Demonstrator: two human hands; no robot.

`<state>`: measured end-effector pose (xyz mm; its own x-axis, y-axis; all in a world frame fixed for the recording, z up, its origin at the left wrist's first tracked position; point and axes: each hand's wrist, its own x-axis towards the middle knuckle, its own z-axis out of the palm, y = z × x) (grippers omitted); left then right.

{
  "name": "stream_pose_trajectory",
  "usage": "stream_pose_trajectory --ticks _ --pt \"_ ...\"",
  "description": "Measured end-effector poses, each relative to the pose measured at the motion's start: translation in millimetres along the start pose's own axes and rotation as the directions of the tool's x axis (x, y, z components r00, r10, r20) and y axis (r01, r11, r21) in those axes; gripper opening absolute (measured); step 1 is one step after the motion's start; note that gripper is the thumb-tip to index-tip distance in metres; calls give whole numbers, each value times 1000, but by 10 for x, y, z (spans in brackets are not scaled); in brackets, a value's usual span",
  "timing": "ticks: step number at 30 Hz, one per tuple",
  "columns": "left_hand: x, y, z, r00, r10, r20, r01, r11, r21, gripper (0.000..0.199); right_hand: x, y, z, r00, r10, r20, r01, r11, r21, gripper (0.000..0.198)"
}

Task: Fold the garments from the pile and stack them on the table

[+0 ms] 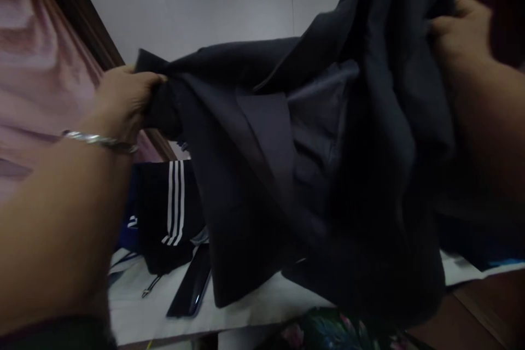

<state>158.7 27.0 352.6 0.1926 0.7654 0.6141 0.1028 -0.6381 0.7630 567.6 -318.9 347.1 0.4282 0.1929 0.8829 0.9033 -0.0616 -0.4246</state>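
Note:
A dark suit jacket (394, 147) hangs spread in the air between both hands, and its grey-blue lining (266, 126) shows in the middle. My left hand (127, 90), with a silver bracelet on its wrist, is closed round one upper corner of the cloth. Higher up at the right, my right hand (465, 27) grips the opposite side; its fingertips are partly hidden by the folds. The lower hem hangs in front of the table.
Behind the jacket is a white-covered table (143, 317). A black phone (191, 284) and a black garment with white stripes (164, 213) lie on it. A pink curtain (36, 82) hangs at the left. Floral cloth (324, 331) shows at the bottom.

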Motion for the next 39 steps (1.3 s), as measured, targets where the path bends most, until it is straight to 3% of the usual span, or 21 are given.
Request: stream_pose_trajectory --ticks 2,4,6,8,9,11,13,15,17,21,23,24,27,30,32,34,36,39 --pt "218 -195 390 998 -50 -26 50 999 8 31 5 104 413 977 198 -73 -208 964 -165 58" --pt "349 -482 832 999 -46 -23 48 997 58 35 -99 210 892 959 277 -55 -280 905 -321 71" --pt "275 -850 1252 999 -21 31 17 991 132 50 -382 295 1328 957 274 90 -220 896 -386 76" --pt "-52 -1262 1565 976 -18 218 -29 978 208 61 -887 355 1617 937 172 305 -80 953 -292 64" --pt "-295 -1474 1660 943 4 334 -85 969 230 63 -1219 383 1690 907 160 389 -65 967 -244 54" --pt "-866 -1893 1708 864 -27 503 -137 948 286 54 -1986 454 1697 776 169 607 -89 983 -159 42" --pt "-1425 -2278 1587 780 -133 612 -149 909 388 47 -2761 547 1562 644 181 743 -108 983 -145 35" --pt "-1859 -2584 1366 761 -222 610 -161 845 510 47 -3387 638 1348 577 157 802 -71 987 -143 33" --pt "-2128 -2769 1139 765 -285 578 -172 774 609 49 -3774 698 1107 585 133 800 8 985 -170 35" --pt "-2286 -2802 887 772 -385 506 -134 679 722 49 -3972 732 669 704 146 695 122 939 -321 38" --pt "-2268 -2742 853 768 -455 450 -59 650 758 52 -3991 748 503 759 251 600 64 889 -453 44" --pt "-2251 -2716 846 753 -503 425 -9 637 770 53 -4014 761 437 765 331 552 -3 859 -511 49" --pt "-2210 -2685 840 663 -629 407 92 607 789 47 -4133 816 314 688 557 465 -197 761 -619 69" --pt "-2201 -2665 873 598 -676 431 200 646 737 35 -4185 902 311 611 652 449 -247 696 -674 82" --pt "-2192 -2584 909 531 -710 463 402 692 600 28 -4106 981 347 559 690 460 -305 687 -659 82" --pt "-2158 -2417 911 452 -729 514 632 668 392 22 -3928 1061 358 501 731 463 -461 679 -572 78" --pt "-2111 -2191 829 419 -711 565 759 616 212 24 -3691 1114 292 492 763 419 -638 643 -422 73" --pt "-2131 -1900 520 434 -643 631 760 638 127 40 -3397 1118 30 538 806 247 -769 589 -248 64"
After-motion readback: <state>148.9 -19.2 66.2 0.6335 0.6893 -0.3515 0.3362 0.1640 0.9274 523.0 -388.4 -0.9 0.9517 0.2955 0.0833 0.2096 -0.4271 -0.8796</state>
